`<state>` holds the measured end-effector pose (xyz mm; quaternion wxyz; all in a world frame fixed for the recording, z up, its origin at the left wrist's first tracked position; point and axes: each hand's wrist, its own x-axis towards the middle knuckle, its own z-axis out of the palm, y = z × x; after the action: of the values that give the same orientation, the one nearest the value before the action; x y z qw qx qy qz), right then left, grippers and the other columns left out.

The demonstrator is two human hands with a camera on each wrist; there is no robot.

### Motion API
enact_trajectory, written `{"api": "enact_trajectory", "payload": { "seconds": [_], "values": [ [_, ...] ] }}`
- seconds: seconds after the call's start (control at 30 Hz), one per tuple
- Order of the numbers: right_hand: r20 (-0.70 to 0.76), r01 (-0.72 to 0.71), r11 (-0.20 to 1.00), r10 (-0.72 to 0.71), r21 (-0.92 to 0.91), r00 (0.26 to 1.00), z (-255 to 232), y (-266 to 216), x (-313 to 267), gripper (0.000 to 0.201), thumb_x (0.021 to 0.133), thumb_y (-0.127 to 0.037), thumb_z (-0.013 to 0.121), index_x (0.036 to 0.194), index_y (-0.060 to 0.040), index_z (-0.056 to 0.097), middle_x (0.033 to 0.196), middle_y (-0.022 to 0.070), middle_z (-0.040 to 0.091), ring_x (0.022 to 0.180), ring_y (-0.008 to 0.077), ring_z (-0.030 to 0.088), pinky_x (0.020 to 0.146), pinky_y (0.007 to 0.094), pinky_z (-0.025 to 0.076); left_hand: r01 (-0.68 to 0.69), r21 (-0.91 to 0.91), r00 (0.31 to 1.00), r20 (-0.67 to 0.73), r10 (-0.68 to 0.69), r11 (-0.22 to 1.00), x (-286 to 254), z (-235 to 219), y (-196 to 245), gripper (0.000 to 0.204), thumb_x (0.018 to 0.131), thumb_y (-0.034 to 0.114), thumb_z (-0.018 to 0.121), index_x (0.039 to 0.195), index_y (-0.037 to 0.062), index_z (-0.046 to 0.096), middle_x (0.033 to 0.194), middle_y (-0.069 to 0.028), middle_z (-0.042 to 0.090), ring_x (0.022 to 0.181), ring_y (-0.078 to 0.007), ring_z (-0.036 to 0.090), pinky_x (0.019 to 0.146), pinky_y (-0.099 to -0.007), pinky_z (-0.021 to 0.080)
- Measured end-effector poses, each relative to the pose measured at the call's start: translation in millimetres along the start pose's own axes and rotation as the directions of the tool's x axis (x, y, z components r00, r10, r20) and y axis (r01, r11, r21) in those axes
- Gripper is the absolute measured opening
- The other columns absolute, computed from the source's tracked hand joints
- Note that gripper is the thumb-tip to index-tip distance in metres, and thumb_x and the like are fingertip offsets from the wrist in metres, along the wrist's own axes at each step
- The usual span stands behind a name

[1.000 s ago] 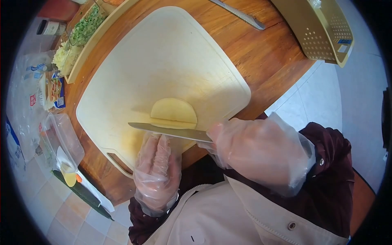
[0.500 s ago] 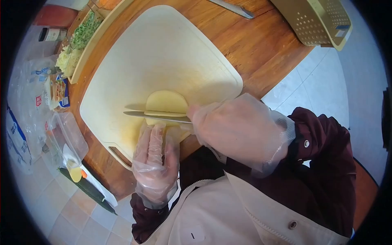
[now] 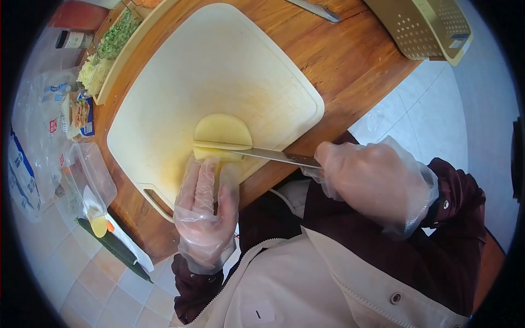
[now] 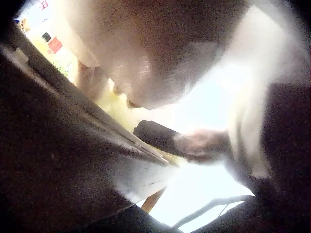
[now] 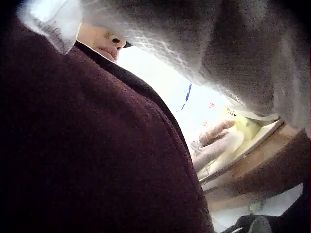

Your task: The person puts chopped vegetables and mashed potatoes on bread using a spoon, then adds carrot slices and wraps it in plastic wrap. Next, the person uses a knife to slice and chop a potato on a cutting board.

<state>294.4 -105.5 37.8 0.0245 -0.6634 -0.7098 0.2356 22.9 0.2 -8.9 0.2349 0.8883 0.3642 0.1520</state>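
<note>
In the head view a pale yellow piece point(image 3: 222, 129), perhaps potato, lies on the cream cutting board point(image 3: 164, 82), with a thin slice at its near edge. The gloved left hand point(image 3: 206, 213) touches its near side with extended fingertips. The gloved right hand point(image 3: 377, 183) grips the handle of a knife point(image 3: 279, 156), whose tip end is at the piece's near right side. In the right wrist view the left hand point(image 5: 214, 143) is beside the yellow piece point(image 5: 247, 126). Glare and a sleeve hide most of the left wrist view.
At the upper left a wooden tray point(image 3: 117, 68) holds chopped green and pale food. Left of the board are plastic packages, a clear container point(image 3: 95, 172) and a cucumber point(image 3: 117, 249). A metal tool point(image 3: 317, 10) and a gold perforated basket point(image 3: 407, 33) stand at the top.
The right hand first moved left with the knife, then back right, drawing the blade toward the right. The left hand's fingers stay at the piece's near side. The view has shifted slightly.
</note>
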Motion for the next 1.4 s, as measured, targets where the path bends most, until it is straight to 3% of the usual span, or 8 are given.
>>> {"api": "enact_trajectory", "payload": {
  "seconds": [0.2,0.27,0.43,0.5,0.6,0.77,1.0,1.4],
  "values": [
    [0.011,0.023,0.999,-0.022,-0.04,1.0,-11,8,-8,0.009,0.091,-0.012,0.063,0.088,-0.0066,0.056,0.063,0.0058,0.061,0.061,0.0254,0.072,0.052,0.0378,0.056,-0.009,0.034,1.0,-0.022,0.01,0.999,1,0,1,0.057,0.085,-0.004,0.073,0.141,0.001,0.063,0.127,-0.029,0.068,0.112,-0.0476,0.07,0.097,-0.0478,0.058],
    [0.11,-0.019,0.997,0.011,0.073,0.994,-18,13,-10,0.012,0.095,-0.014,0.061,0.089,-0.0051,0.056,0.067,0.0099,0.064,0.063,0.0295,0.071,0.053,0.0409,0.056,0.007,0.027,1.0,-0.023,-0.006,1.0,-1,1,0,0.056,0.085,-0.003,0.073,0.14,0.0009,0.064,0.127,-0.0289,0.068,0.113,-0.0473,0.07,0.097,-0.0479,0.058],
    [0.178,-0.066,0.993,0.048,0.097,0.983,-25,17,-9,0.023,0.102,-0.021,0.061,0.089,-0.0023,0.056,0.07,0.0165,0.065,0.065,0.0375,0.069,0.057,0.0461,0.055,0.056,0.002,0.998,-0.036,-0.056,0.998,-1,0,2,0.054,0.085,-0.002,0.074,0.138,0.0007,0.066,0.13,-0.0287,0.068,0.115,-0.0465,0.07,0.098,-0.0476,0.057],
    [0.185,-0.08,0.985,0.051,0.152,0.981,-23,20,-9,0.026,0.103,-0.024,0.061,0.09,-0.0017,0.056,0.07,0.0185,0.065,0.065,0.0395,0.068,0.057,0.0473,0.055,0.038,-0.012,0.999,-0.031,-0.039,0.999,-1,0,0,0.051,0.094,0.003,0.067,0.145,0.005,0.062,0.131,-0.0253,0.068,0.106,-0.0353,0.074,0.093,-0.0407,0.058],
    [0.181,-0.087,0.98,0.053,0.181,0.982,-20,23,-7,0.027,0.103,-0.025,0.062,0.091,-0.0022,0.056,0.069,0.0196,0.063,0.067,0.0425,0.067,0.059,0.0501,0.053,0.07,-0.077,0.997,-0.032,-0.073,0.995,-1,0,2,0.05,0.094,0.004,0.068,0.143,0.0028,0.063,0.131,-0.025,0.068,0.108,-0.0339,0.074,0.094,-0.0412,0.057],
    [0.233,-0.147,0.968,0.099,0.201,0.967,-16,31,-6,0.026,0.104,-0.028,0.061,0.097,-0.0035,0.056,0.071,0.0213,0.064,0.071,0.0459,0.065,0.066,0.0549,0.051,0.088,-0.095,0.995,-0.036,-0.092,0.992,0,-3,4,0.05,0.089,0.001,0.071,0.139,0.0019,0.066,0.13,-0.0251,0.068,0.113,-0.0388,0.072,0.097,-0.0426,0.057],
    [0.271,-0.203,0.952,0.138,0.229,0.953,-23,36,-11,0.027,0.105,-0.031,0.06,0.103,-0.0042,0.056,0.075,0.022,0.065,0.076,0.0466,0.065,0.069,0.0551,0.05,0.058,-0.064,0.997,-0.045,-0.061,0.996,3,-7,6,0.052,0.085,-0.002,0.074,0.137,0.0033,0.068,0.127,-0.0245,0.069,0.111,-0.0427,0.071,0.096,-0.0442,0.057],
    [0.162,-0.074,0.978,0.042,0.195,0.986,-14,28,-3,0.027,0.103,-0.028,0.063,0.096,-0.0032,0.054,0.072,0.0205,0.065,0.069,0.0435,0.066,0.061,0.0521,0.052,0.049,-0.084,0.995,-0.077,-0.056,0.995,0,-3,4,0.053,0.085,-0.002,0.073,0.137,0.0047,0.069,0.126,-0.0239,0.07,0.111,-0.0422,0.072,0.096,-0.0439,0.057]
  ]
}}
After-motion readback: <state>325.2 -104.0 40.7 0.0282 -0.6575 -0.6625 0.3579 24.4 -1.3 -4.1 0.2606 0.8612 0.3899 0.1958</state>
